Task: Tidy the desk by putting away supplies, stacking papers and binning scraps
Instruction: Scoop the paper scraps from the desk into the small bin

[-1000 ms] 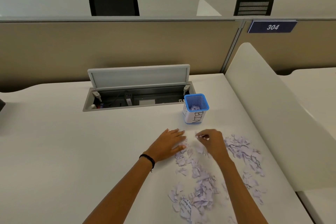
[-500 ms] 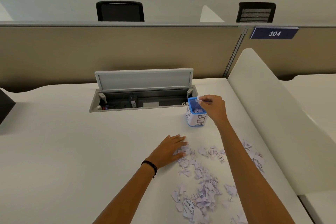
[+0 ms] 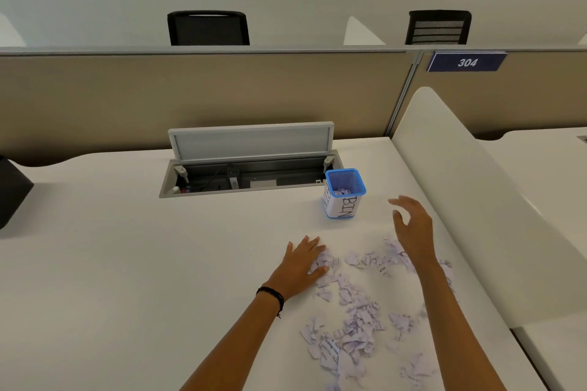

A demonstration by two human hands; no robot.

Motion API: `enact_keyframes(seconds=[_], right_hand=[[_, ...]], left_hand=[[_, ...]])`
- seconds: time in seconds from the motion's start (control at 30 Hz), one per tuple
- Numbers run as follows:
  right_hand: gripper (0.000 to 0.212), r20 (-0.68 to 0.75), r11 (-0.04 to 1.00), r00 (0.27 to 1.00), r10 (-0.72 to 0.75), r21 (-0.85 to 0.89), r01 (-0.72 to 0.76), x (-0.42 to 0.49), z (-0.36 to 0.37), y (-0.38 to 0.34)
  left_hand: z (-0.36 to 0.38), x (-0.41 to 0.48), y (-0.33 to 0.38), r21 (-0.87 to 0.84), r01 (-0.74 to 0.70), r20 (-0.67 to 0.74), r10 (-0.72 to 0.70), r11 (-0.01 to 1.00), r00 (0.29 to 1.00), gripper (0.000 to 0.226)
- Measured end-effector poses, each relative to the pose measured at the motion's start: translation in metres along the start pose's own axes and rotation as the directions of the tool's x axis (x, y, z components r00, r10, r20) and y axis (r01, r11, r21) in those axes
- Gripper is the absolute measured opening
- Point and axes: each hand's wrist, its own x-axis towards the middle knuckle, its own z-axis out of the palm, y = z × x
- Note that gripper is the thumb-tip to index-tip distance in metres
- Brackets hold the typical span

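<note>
While most torn paper scraps (image 3: 359,324) are strewn over the white desk (image 3: 158,263), a few are seen inside the blue mesh bin (image 3: 344,197) just behind. The left hand (image 3: 301,267) is laid flat on the pile's edge; the right hand (image 3: 413,225) is held above it, fingers spread, nothing grasped.

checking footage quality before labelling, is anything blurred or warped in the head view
Head view: the right hand is blurred, its fingers soft; the left hand, flat on the paper scraps, and the bin lettering are sharp. Same view: light even, shadows faint, no glare; the partition post leans, likely wide-angle stretch.
</note>
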Motion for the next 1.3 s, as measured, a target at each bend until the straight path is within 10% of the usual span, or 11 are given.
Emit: enact_keyframes(seconds=[0.27, 0.5, 0.83, 0.93, 1.3], right_hand=[[0.038, 0.113, 0.882, 0.891, 0.439, -0.242, -0.404, -0.044, 0.001, 0.065], [0.029, 0.292, 0.963, 0.924, 0.247, -0.181, -0.200, -0.067, 0.026, 0.027], [0.091, 0.621, 0.998, 0.781, 0.063, -0.018, -0.067, -0.084, 0.052, -0.009], [0.032, 0.620, 0.998, 0.785, 0.017, -0.055, 0.022, -0.083, 0.048, -0.013], [0.009, 0.603, 0.988, 0.798, -0.018, -0.109, 0.105, -0.081, 0.052, -0.026]], left_hand=[[0.020, -0.011, 0.001, 0.024, 0.017, -0.080, -0.015, 1.000, 0.997, 0.118], [0.030, -0.025, 0.006, 0.033, 0.008, -0.188, -0.001, 0.999, 0.982, 0.085], [0.036, -0.038, 0.001, 0.236, 0.051, -0.185, -0.007, 0.970, 0.983, 0.042], [0.030, -0.041, 0.002, 0.270, -0.042, -0.249, 0.112, 0.962, 0.962, 0.032], [0.014, -0.047, -0.012, 0.334, -0.125, -0.440, 0.272, 0.934, 0.856, 0.031]])
